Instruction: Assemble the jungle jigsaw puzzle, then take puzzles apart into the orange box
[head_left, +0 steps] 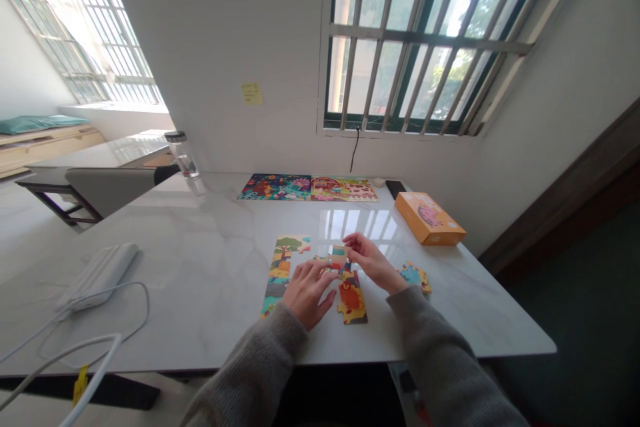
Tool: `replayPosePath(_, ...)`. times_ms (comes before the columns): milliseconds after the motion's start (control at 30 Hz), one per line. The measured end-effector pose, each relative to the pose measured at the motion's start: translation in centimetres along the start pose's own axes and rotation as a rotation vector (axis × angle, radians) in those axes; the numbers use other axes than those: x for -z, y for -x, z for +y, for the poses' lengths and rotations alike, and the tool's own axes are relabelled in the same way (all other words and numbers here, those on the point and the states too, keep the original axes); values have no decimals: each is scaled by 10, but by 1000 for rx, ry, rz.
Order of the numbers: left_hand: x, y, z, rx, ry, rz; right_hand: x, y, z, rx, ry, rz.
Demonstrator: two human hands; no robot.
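Left window: its bars are letting daylight in, far to the left of the box (pixel 429 218) and beyond the counter.
Counter: the pale, glossy, marbled counter (pixel 195 260) is carrying the box near its right edge and reflecting the window light.
Bottle: the clear bottle (pixel 183 156) is standing far left of the box, beside the counter's far edge.
Sticky note: the yellow sticky note (pixel 252 93) is hanging on the wall, left of the box and higher.
Pictures: two colourful flat pictures (pixel 280 188) are lying side by side, left of the box and farther from the person.
Puzzle strip: the puzzle strip (pixel 277 277) is lying left of the box and nearer the person, its long axis running away from the person.
Left hand: the left hand (pixel 310 288) is spreading over the pieces left of the box, its fingertips meeting the small piece; whether it is gripping or only pressing, I cannot tell.
Small piece: the small piece (pixel 339 251) is lying left of the box, between the hands, both about equally near; its long axis is not showing clearly.
Lion section: the lion section (pixel 354 303) is lying just towards the person from the small piece, lengthwise away from the person.
Right hand: the right hand (pixel 373 263) is curling at the small piece's right edge, left of the box; I cannot tell whether it is pinching.
Loose pieces: blue and yellow loose pieces (pixel 413 273) are lying just nearer the person than the box.
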State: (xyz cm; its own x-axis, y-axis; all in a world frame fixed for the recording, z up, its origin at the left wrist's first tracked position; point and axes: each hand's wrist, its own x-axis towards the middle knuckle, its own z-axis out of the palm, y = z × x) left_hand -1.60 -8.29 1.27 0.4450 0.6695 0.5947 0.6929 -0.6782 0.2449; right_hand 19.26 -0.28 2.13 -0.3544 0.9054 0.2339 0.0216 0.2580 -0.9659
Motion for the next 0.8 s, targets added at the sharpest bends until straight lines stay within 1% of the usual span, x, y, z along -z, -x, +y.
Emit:
replayPosePath(100,11,-8,-14,18,-81,-37,-17,7,-6,-8,-82,-32)
replayPosePath(200,22,-15,-29,-14,-87,-106,-28,10,-8,-18,-114,-43)
replayPosePath(267,27,-18,-36,-51,-69,-142,-31,10,-7,-18,-120,-48)
replayPosePath(333,30,-19,-40,-79,-59,-149,-31,9,-6,-13,-114,-60)
replayPosePath(400,31,-20,-42,-104,-37,-161,-32,8,-4,-9,-99,-83)
replayPosePath(500,30,-21,-47,-134,40,-212,-32,7,0,1,-58,-100)
replayPosePath(567,28,-22,-52,-110,89,-213,-33,7,1,40,29,-68)
replayPosePath(667,23,-25,-62,-40,172,-176,-35,10,0,174,275,-11)
replayPosePath(733,21,-27,-67,-16,236,-165,-35,12,-4,247,398,-32)
replayPosePath(800,20,-29,-71,-7,291,-166,-36,14,-8,282,454,-69)
